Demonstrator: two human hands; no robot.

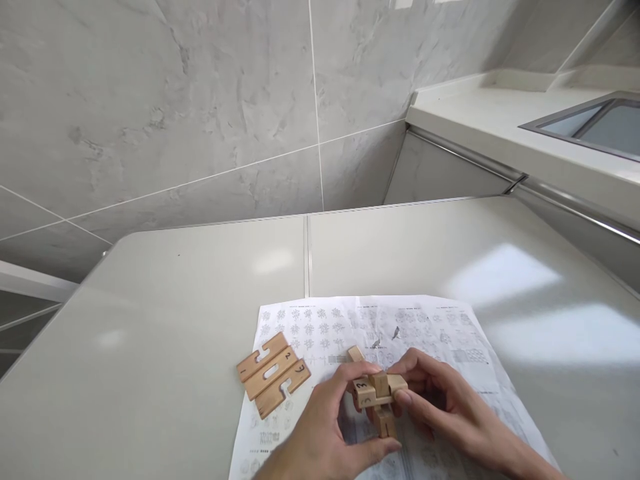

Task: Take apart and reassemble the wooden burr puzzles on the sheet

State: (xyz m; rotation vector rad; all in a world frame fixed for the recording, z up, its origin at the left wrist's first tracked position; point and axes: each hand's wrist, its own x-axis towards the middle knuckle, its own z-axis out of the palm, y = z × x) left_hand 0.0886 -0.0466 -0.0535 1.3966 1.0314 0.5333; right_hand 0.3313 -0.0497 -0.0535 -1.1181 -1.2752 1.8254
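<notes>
Between my two hands is a wooden interlocking puzzle (373, 395), made of several pale notched bars, with a handwritten 3 on one of them. My left hand (333, 420) grips it from the left, thumb at the lower bar's end and fingers behind the upper part. From the right, my right hand (450, 403) pinches the upper bar between thumb and fingers. Another pale wooden block (355, 354) shows just behind the left fingers; whether it joins the puzzle I cannot tell. To the left lie three flat notched wooden pieces (271, 371), numbered 1, 2 and 3, side by side.
Beneath the hands a printed paper sheet (295, 333) with small assembly diagrams lies on a pale folding table (200, 287) with a centre seam. A grey tiled wall (225, 100) rises behind. At the right stands a white counter (465, 120) with a dark-framed inset.
</notes>
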